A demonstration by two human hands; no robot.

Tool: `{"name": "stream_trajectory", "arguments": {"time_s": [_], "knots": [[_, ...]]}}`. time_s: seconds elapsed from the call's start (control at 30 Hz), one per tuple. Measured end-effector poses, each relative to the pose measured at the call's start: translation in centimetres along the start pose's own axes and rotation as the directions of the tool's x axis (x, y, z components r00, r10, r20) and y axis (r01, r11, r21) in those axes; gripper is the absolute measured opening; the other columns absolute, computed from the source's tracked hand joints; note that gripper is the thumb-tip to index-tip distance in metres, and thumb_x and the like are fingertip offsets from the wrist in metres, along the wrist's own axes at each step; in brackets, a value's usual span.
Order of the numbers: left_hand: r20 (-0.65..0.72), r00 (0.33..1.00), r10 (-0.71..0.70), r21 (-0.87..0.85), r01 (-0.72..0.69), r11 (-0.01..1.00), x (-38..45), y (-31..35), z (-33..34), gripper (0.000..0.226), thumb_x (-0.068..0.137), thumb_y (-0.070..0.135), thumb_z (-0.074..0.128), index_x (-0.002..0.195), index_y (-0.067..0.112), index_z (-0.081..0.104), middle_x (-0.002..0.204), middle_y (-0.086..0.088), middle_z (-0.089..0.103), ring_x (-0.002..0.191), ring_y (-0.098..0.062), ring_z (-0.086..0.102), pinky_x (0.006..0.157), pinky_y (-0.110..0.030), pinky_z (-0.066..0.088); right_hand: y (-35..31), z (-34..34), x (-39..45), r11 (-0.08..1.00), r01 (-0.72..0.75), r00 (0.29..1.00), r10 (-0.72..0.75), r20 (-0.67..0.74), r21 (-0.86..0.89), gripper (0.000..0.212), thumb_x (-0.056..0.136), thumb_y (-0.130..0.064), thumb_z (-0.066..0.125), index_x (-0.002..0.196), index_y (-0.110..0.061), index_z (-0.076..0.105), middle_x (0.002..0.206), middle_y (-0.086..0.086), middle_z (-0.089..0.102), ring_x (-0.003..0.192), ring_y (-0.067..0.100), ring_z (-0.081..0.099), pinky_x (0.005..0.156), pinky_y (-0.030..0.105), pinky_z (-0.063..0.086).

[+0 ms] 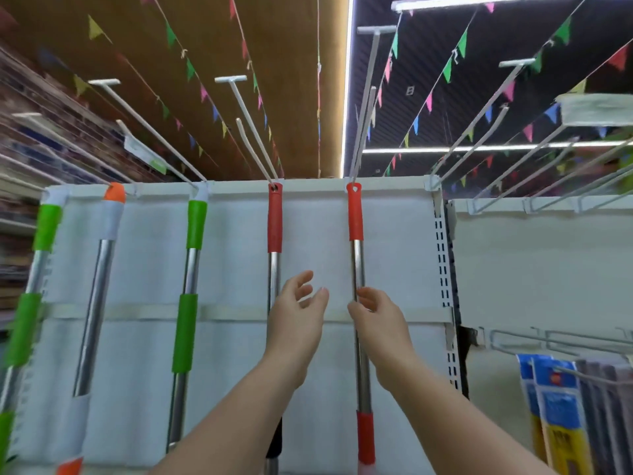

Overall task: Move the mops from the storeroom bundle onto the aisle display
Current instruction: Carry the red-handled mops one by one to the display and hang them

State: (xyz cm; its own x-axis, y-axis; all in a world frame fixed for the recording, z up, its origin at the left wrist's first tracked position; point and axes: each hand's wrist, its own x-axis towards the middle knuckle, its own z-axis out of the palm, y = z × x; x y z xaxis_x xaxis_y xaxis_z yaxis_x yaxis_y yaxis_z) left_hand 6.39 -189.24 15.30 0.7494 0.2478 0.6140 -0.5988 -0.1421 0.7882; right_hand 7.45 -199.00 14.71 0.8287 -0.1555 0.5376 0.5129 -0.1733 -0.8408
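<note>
Fingers of right hand curled loosely at the steel shaft of the right red mop, thumb on the near side; they look to be touching or lightly pinching it, can't tell how firm. Left hand raised beside it, palm turned inward, fingers spread and relaxed, holding nothing; it sits just in front of the shaft of the left red mop, contact unclear. Both forearms reach up and forward from the bottom edge, wrists roughly level, hands near each other but apart.

Right red mop: red grip on top with an eyelet hung over a white hook, polished steel shaft, second red sleeve low down. Hangs nearly upright against the white back panel. Left red mop is the same build, darker red grip, on the next hook left, also upright.

Further left along the panel: a green-grip mop, an orange-capped mop tilted and wrapped in white sleeve near the top, and another green one at the panel's left edge.

Right bay: blue-and-yellow packets on pegs. Overhead: coloured bunting and a strip light.
</note>
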Motion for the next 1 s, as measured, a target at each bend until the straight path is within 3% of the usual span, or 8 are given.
{"name": "stream_trajectory", "arguments": {"time_s": [0.2,0.4,0.5,0.57,0.63,0.73,0.83,1.0], "knots": [[-0.100,0.994,-0.040,0.040,0.044,0.998,-4.1,0.1,-3.7,0.033,0.094,0.024,0.049,0.126,0.028,0.048,0.116,0.007,0.050,0.107,-0.011,0.050,0.089,-0.027,0.041,-0.7,1.4,-3.8,0.999,0.022,0.987,-0.029,0.159,0.043,0.037,0.093,-0.017,0.047,0.131,-0.021,0.046,0.132,-0.004,0.050,0.110,0.008,0.043,0.088,0.023,0.034],[-0.259,0.957,-0.132,0.074,0.156,0.985,-8.2,-0.9,-10.1,0.026,0.092,0.018,0.052,0.117,0.027,0.051,0.118,0.000,0.053,0.104,-0.014,0.052,0.096,-0.033,0.044,-1.0,4.8,-9.0,0.979,-0.048,0.949,-0.017,0.314,0.197,0.036,0.092,-0.016,0.050,0.127,-0.022,0.049,0.115,-0.008,0.049,0.123,0.012,0.045,0.096,0.024,0.036],[-0.323,0.932,-0.168,0.049,0.193,0.980,-9.8,-0.7,-13.9,0.026,0.093,0.017,0.051,0.117,0.027,0.052,0.120,-0.002,0.052,0.105,-0.016,0.052,0.091,-0.033,0.047,-1.5,7.1,-11.4,0.971,-0.079,0.928,-0.011,0.372,0.227,0.034,0.092,-0.015,0.051,0.125,-0.023,0.050,0.114,-0.011,0.048,0.124,0.011,0.043,0.094,0.023,0.033],[-0.351,0.920,-0.175,0.052,0.206,0.977,-10.8,-0.4,-16.5,0.023,0.093,0.018,0.051,0.112,0.032,0.051,0.121,-0.001,0.052,0.107,-0.017,0.052,0.098,-0.038,0.044,-1.7,8.8,-13.0,0.967,-0.086,0.916,-0.017,0.401,0.238,0.035,0.091,-0.016,0.052,0.126,-0.023,0.051,0.115,-0.011,0.048,0.125,0.011,0.043,0.093,0.023,0.032],[-0.377,0.911,-0.166,0.066,0.205,0.977,-12.0,0.0,-19.6,0.023,0.093,0.019,0.051,0.110,0.033,0.050,0.121,0.000,0.053,0.107,-0.017,0.052,0.100,-0.039,0.043,-2.0,11.2,-15.0,0.963,-0.112,0.901,-0.004,0.433,0.243,0.036,0.091,-0.016,0.052,0.126,-0.022,0.051,0.116,-0.010,0.048,0.126,0.011,0.043,0.094,0.023,0.032],[-0.406,0.904,-0.137,0.105,0.195,0.975,-14.0,0.9,-25.1,0.022,0.094,0.020,0.050,0.112,0.031,0.050,0.117,0.002,0.053,0.105,-0.014,0.052,0.090,-0.033,0.047,-2.6,16.0,-18.6,0.950,-0.170,0.882,0.028,0.471,0.262,0.033,0.091,-0.018,0.052,0.124,-0.024,0.051,0.118,-0.009,0.049,0.123,0.012,0.044,0.093,0.026,0.034],[-0.430,0.891,-0.147,0.154,0.232,0.960,-15.9,1.8,-31.3,0.023,0.094,0.021,0.050,0.115,0.031,0.050,0.113,0.006,0.053,0.106,-0.013,0.052,0.100,-0.037,0.044,-3.8,22.2,-22.8,0.933,-0.230,0.862,0.063,0.502,0.278,0.032,0.091,-0.018,0.054,0.123,-0.019,0.053,0.118,-0.003,0.053,0.117,0.014,0.047,0.090,0.027,0.036],[-0.510,0.843,-0.171,0.192,0.306,0.933,-18.8,2.2,-42.2,0.021,0.094,0.019,0.050,0.113,0.027,0.051,0.100,0.010,0.053,0.104,-0.017,0.053,0.102,-0.038,0.043,-6.5,32.3,-30.2,0.897,-0.329,0.787,0.088,0.611,0.296,0.032,0.090,-0.014,0.056,0.122,-0.014,0.055,0.109,-0.001,0.056,0.104,0.013,0.050,0.087,0.024,0.036]]}}
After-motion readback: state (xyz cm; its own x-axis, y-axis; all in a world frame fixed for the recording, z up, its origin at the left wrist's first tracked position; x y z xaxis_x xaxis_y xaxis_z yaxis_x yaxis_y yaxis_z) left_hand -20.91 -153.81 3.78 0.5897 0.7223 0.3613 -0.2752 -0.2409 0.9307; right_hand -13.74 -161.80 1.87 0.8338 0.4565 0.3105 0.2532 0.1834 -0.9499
